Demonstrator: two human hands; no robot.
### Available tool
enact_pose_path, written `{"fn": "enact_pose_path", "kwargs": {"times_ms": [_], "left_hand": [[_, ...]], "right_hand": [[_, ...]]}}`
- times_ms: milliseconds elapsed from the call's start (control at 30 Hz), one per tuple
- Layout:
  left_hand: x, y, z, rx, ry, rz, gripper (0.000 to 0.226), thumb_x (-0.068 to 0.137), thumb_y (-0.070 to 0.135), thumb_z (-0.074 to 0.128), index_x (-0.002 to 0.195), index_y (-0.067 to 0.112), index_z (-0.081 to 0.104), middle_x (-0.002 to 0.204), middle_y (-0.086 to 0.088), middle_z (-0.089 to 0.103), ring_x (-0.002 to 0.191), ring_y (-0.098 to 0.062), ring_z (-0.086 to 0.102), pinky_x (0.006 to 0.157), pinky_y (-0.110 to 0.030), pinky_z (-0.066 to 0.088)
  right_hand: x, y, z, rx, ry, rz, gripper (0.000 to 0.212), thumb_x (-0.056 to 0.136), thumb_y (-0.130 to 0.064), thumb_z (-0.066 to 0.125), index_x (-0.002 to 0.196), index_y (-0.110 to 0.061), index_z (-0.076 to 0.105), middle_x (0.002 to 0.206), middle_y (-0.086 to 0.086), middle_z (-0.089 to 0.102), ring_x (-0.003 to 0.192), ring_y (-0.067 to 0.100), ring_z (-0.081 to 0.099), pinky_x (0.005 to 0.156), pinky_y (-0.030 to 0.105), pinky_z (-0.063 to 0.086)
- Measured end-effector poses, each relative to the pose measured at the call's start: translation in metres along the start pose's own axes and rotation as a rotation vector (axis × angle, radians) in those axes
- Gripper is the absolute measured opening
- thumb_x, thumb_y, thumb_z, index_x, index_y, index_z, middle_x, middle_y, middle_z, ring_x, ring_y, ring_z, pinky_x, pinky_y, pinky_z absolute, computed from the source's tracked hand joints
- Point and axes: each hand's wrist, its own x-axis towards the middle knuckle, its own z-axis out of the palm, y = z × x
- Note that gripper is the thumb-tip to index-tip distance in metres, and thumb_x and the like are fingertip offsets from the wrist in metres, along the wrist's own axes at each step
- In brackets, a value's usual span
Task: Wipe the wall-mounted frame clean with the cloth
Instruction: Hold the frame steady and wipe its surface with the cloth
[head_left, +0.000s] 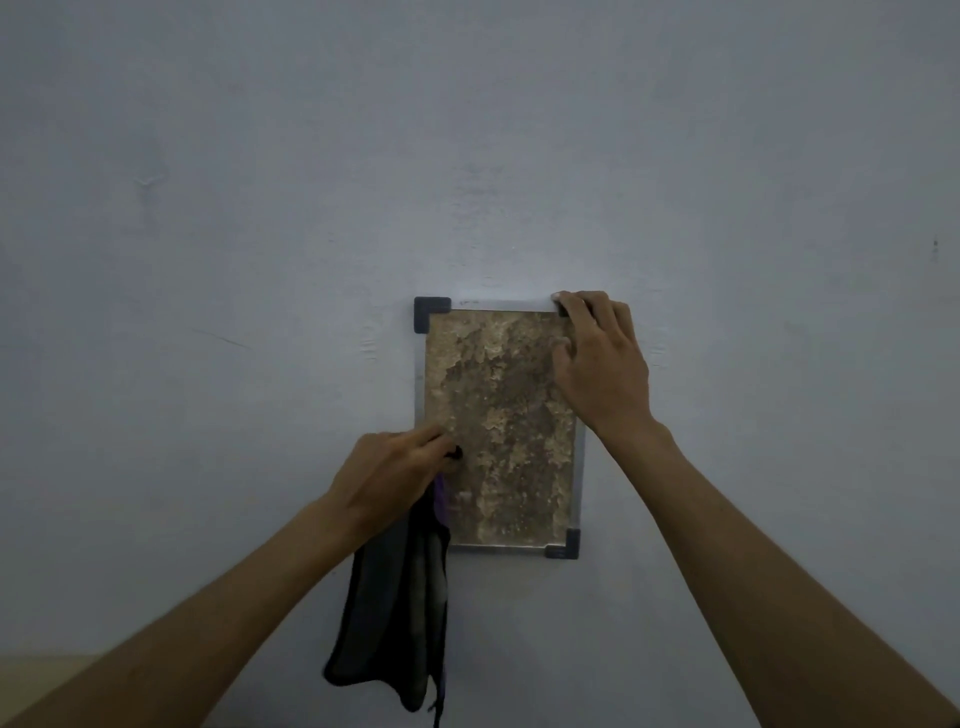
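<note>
A small upright frame (498, 426) hangs on the pale wall, with a silver border, dark plastic corners and a mottled brown panel inside. My right hand (597, 364) rests on its upper right corner, fingertips on the top edge and thumb on the panel. My left hand (389, 473) is at the frame's left edge, low down, pinching a dark cloth (400, 613). The cloth hangs limp below the hand, covering the frame's lower left corner. A strip of purple shows at its top.
The bluish-grey wall (467, 130) fills nearly the whole view, with faint scuffs. A tan surface (36, 670) shows at the bottom left corner.
</note>
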Motion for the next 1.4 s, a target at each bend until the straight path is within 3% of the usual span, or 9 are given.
{"fn": "enact_pose_path", "kwargs": {"times_ms": [133,267,367,467,667,800,967,1267,1400], "left_hand": [[-0.002,-0.008,-0.003,-0.045,0.122,-0.138,0.012,0.097,0.024,0.063,0.102,0.018,0.073,0.095,0.004,0.068,0.06,-0.016,0.064,0.046,-0.032,0.053],[-0.016,0.001,0.01,-0.063,-0.071,-0.008,0.014,0.085,0.014,0.078,0.098,0.017,0.073,0.098,0.002,0.07,0.062,-0.019,0.068,0.046,-0.033,0.056],[-0.008,-0.011,0.002,-0.074,0.008,-0.06,0.012,0.094,0.024,0.065,0.098,0.017,0.075,0.098,0.003,0.07,0.062,-0.017,0.067,0.047,-0.033,0.056],[-0.003,-0.014,-0.003,-0.116,0.141,-0.244,0.021,0.097,0.031,0.06,0.101,0.018,0.076,0.092,0.005,0.068,0.064,-0.015,0.065,0.05,-0.034,0.055],[-0.03,0.035,0.028,-0.151,0.111,-0.624,0.014,0.093,0.028,0.069,0.086,0.016,0.066,0.079,0.003,0.066,0.061,-0.018,0.064,0.048,-0.037,0.052],[-0.035,0.056,0.042,-0.33,0.233,-0.881,0.014,0.093,0.027,0.069,0.085,0.019,0.061,0.075,0.007,0.067,0.059,-0.01,0.061,0.049,-0.037,0.052],[0.0,0.049,0.03,-0.351,0.411,-0.888,0.01,0.094,0.023,0.069,0.089,0.016,0.064,0.077,0.004,0.067,0.063,-0.012,0.062,0.054,-0.033,0.053],[-0.053,0.078,0.061,-0.31,0.265,-0.875,0.007,0.096,0.021,0.067,0.091,0.019,0.061,0.084,0.005,0.065,0.064,-0.015,0.063,0.051,-0.037,0.053],[-0.037,0.069,0.055,-0.28,0.329,-0.835,0.008,0.094,0.019,0.07,0.09,0.017,0.064,0.081,0.004,0.065,0.061,-0.011,0.059,0.049,-0.031,0.051]], "right_hand": [[0.0,0.0,0.001,0.0,-0.003,-0.001,0.047,0.093,-0.012,0.057,0.14,-0.016,0.053,0.134,-0.002,0.051,0.128,0.02,0.041,0.074,0.036,0.057],[-0.001,-0.001,0.0,-0.008,-0.011,0.003,0.048,0.094,-0.013,0.056,0.141,-0.017,0.052,0.135,-0.001,0.051,0.129,0.02,0.04,0.076,0.036,0.055],[0.0,-0.001,-0.001,-0.01,-0.007,0.001,0.048,0.093,-0.012,0.057,0.141,-0.017,0.052,0.135,-0.001,0.05,0.129,0.02,0.04,0.076,0.036,0.055],[0.0,-0.001,0.0,-0.014,-0.009,0.0,0.047,0.093,-0.012,0.057,0.14,-0.016,0.053,0.135,-0.001,0.051,0.129,0.021,0.041,0.077,0.036,0.056],[-0.001,-0.002,0.001,-0.016,-0.009,-0.001,0.047,0.094,-0.012,0.056,0.14,-0.014,0.052,0.136,0.003,0.05,0.129,0.025,0.041,0.084,0.039,0.054],[0.0,-0.001,-0.002,-0.022,-0.021,-0.018,0.048,0.093,-0.011,0.057,0.141,-0.014,0.052,0.136,0.002,0.05,0.129,0.024,0.041,0.084,0.038,0.053],[-0.001,0.002,-0.001,-0.013,-0.011,-0.017,0.049,0.093,-0.012,0.059,0.141,-0.015,0.052,0.136,0.0,0.051,0.129,0.022,0.041,0.08,0.037,0.055],[-0.002,0.0,0.001,-0.01,0.006,-0.018,0.049,0.092,-0.012,0.058,0.14,-0.014,0.053,0.136,0.002,0.051,0.129,0.023,0.042,0.081,0.037,0.054],[-0.001,0.001,0.001,-0.003,0.014,-0.014,0.049,0.092,-0.012,0.058,0.141,-0.015,0.053,0.136,0.001,0.051,0.129,0.022,0.041,0.079,0.037,0.055]]}}
